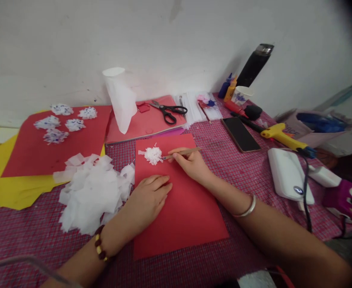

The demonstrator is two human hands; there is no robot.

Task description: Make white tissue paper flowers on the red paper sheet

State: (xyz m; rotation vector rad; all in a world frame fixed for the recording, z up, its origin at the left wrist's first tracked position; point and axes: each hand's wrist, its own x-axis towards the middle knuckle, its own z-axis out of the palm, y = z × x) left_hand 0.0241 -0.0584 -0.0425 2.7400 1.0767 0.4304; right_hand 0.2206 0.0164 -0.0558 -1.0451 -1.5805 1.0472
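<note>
checked cloth (212, 144) covers the table below a pale wall (176, 40), and near the top of a red sheet (182, 212) sits a white paper tuft (153, 155). it is plain white, ruffled and roughly round, with short frayed ends and one flat strip sticking out at its left edge. the right hand (192, 164) pinches a wooden stick (185, 151), whose dark tip is at or just beside the tuft; contact is hard to tell. the left hand (150, 196) lies on the sheet, fingers loosely stretched, apparently gripping nothing. as for progress, the work looks partway along: left of the sheet, five speckled tufts (75, 125) with blue dots seem finished, while the tuft on the sheet has no blue that shows, and a heap of loose white squares (95, 188), just left of the sheet, looks unused. beyond the sheet's far edge lie scissors (161, 107); to its right are a phone (241, 135) and a yellow glue gun (284, 138).
</note>
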